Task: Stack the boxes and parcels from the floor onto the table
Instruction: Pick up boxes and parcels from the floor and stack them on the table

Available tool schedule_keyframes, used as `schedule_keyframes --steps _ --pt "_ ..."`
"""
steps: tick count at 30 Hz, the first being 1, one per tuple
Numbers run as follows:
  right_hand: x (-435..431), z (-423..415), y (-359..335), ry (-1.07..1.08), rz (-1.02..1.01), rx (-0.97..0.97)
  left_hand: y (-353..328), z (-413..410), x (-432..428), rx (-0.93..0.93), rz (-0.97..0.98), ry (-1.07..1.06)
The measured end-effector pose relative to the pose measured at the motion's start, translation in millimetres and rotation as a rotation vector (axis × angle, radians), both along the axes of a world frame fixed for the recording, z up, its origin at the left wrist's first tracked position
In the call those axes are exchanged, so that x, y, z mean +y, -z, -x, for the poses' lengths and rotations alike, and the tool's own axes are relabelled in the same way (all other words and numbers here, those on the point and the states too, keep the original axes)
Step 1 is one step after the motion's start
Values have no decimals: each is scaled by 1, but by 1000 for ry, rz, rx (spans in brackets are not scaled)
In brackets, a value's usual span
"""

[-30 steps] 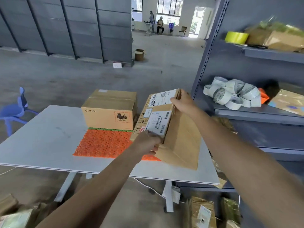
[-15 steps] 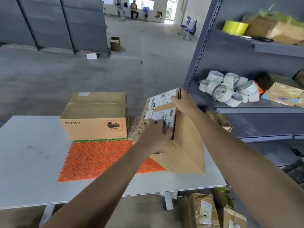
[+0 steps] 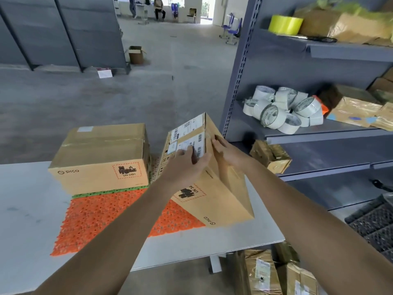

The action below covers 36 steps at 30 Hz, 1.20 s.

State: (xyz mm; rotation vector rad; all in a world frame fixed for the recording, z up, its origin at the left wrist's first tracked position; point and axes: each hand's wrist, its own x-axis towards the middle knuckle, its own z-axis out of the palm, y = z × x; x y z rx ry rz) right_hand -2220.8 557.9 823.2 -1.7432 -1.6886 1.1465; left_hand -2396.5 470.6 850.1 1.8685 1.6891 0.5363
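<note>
A tilted PICO cardboard box (image 3: 214, 201) with white shipping labels stands on one lower edge on the white table (image 3: 25, 209), partly over the orange mat (image 3: 102, 222). My left hand (image 3: 187, 165) grips its upper near corner, fingers on the labelled face and thumb on the front face. My right hand (image 3: 227, 152) lies against the box's right side, fingers stretched toward the top edge. A second PICO box (image 3: 100, 160) lies flat on the mat's far left. Several taped parcels (image 3: 261, 271) sit on the floor under the table's right end.
A grey shelf rack (image 3: 240, 71) stands close on the right, holding tape rolls (image 3: 282, 111), a yellow roll (image 3: 285, 24) and wrapped parcels. A black crate (image 3: 374, 226) is at the far right. An open carton (image 3: 136, 54) sits on the floor far back, where people sit.
My right hand slid from the box's top corner down onto its right side. My left hand moved up the labelled face to the near corner. The box sits lower, over the mat's right end.
</note>
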Motion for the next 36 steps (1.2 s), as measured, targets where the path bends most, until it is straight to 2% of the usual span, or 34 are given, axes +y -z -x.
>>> schedule_keyframes --steps 2,4,8,10,12,13,16,19,22,25,28,31,36 --pt "4 -3 -10 56 48 10 -1 -3 5 86 -72 53" --pt "6 -6 -23 132 123 -9 -1 -4 13 176 -59 58" --pt "6 -18 -39 134 224 -21 4 -8 13 -78 80 -156" --pt "4 -27 -42 142 230 -33 5 -11 11 -284 186 -254" --pt "0 -32 -42 142 218 -36 3 -15 10 -513 248 -295" --pt "-3 -34 -41 136 194 -55 3 -17 11 -549 241 -280" --pt "-8 -43 -40 156 104 -87 0 -25 10 -481 159 -235" --pt "-7 -51 -46 188 71 -8 -14 -27 9 -563 113 -266" --pt "-4 -53 -48 209 2 -6 -27 -25 6 -601 67 -283" --pt "-2 -47 -38 213 -104 -122 -34 -26 3 -653 49 -289" --pt "-8 -34 -16 162 -79 -264 -28 -28 -2 -610 90 -254" --pt "-15 -25 -4 137 -67 -268 -12 -31 -2 -601 122 -234" --pt "-12 -12 -24 51 -146 -354 6 -44 4 -627 141 -197"
